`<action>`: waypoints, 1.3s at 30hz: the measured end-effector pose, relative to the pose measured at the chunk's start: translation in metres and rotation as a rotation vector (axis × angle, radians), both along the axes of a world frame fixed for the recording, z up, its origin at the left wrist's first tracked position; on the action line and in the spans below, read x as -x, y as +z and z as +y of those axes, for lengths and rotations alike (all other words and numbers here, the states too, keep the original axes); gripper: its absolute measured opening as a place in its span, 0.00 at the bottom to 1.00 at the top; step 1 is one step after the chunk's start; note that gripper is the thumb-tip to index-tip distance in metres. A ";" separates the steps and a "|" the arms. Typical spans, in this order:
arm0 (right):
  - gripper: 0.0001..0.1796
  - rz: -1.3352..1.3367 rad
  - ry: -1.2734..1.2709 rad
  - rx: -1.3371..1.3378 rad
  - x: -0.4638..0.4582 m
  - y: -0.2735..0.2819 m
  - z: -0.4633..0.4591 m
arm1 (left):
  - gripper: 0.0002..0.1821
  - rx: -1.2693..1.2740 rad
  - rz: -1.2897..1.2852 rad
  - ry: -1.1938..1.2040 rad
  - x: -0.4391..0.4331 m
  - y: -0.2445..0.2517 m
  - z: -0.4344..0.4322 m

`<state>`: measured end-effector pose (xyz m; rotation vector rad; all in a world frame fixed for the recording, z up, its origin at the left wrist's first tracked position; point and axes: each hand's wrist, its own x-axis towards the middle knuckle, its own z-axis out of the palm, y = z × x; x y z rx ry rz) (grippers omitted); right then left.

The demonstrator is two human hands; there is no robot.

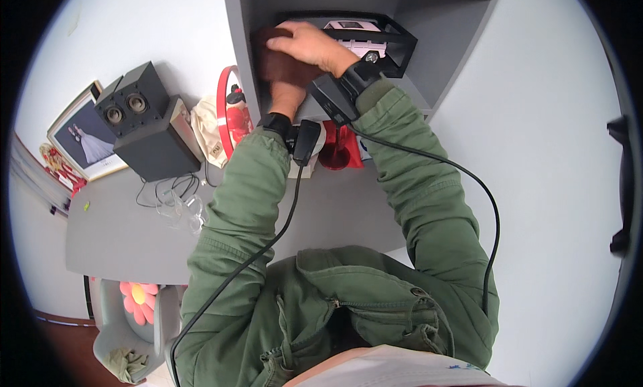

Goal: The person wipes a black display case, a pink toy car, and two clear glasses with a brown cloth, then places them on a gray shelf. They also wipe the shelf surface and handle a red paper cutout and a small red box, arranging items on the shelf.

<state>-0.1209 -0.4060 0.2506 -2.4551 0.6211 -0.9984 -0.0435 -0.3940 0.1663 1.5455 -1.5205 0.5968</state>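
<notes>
A dark reddish-brown object (281, 65), blurred and in shadow, is at the left side of a grey shelf compartment (442, 25). My right hand (311, 45) lies over its upper right part, thumb and fingers against it. From below, my left hand (287, 97) reaches up to the same object, which hides its fingers. Just right of my right hand, a pink toy car (359, 40) sits inside a black-framed display case (402, 50). Each wrist wears a black strap with a cabled device.
Below the compartment are a red glass-like stand (335, 153) and a grey desk (130, 246). To the left stand black speakers (135, 103), a framed picture (93, 141), a red-rimmed round ornament (221, 116), a cloth bag (208, 126), clear glassware (181, 211) and a chair (110, 316).
</notes>
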 end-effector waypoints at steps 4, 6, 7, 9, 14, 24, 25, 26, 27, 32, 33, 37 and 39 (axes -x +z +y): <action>0.30 -0.170 0.377 -0.479 0.049 -0.015 0.051 | 0.29 -0.676 -1.072 1.498 0.025 0.003 0.008; 0.31 -0.229 0.430 -0.561 0.086 -0.033 0.072 | 0.29 -0.479 -0.352 0.565 0.008 0.003 0.012; 0.32 -0.245 0.524 -0.590 0.104 -0.044 0.080 | 0.30 -0.363 0.257 -0.035 -0.001 0.001 0.013; 0.31 -0.271 0.586 -0.746 0.147 -0.072 0.098 | 0.31 -0.325 0.477 -0.056 -0.003 -0.006 0.003; 0.30 -0.422 0.509 -0.956 0.208 -0.148 0.124 | 0.35 -0.269 0.419 -0.008 -0.009 -0.014 -0.008; 0.27 0.111 -0.283 -0.453 0.228 -0.294 0.114 | 0.29 -0.196 0.224 -0.053 -0.009 -0.010 0.006; 0.27 0.129 -0.263 -0.377 0.226 -0.305 0.111 | 0.27 -0.250 0.205 -0.046 -0.009 -0.007 0.013; 0.26 0.164 -0.259 -0.335 0.226 -0.313 0.109 | 0.26 -0.288 0.183 -0.037 -0.006 -0.004 0.023; 0.26 0.183 -0.247 -0.275 0.224 -0.322 0.108 | 0.25 -0.319 0.153 -0.069 -0.003 -0.001 0.032; 0.26 0.132 -0.270 -0.323 0.212 -0.348 0.103 | 0.19 -0.258 0.008 -0.207 0.033 0.003 0.076; 0.26 0.129 -0.272 -0.321 0.212 -0.352 0.103 | 0.21 -0.240 -0.038 -0.218 0.042 0.003 0.082; 0.26 0.076 -0.293 -0.345 0.215 -0.362 0.104 | 0.22 -0.239 -0.093 -0.245 0.078 -0.001 0.086; 0.26 0.037 -0.291 -0.348 0.217 -0.365 0.104 | 0.22 -0.178 -0.146 -0.298 0.097 -0.004 0.083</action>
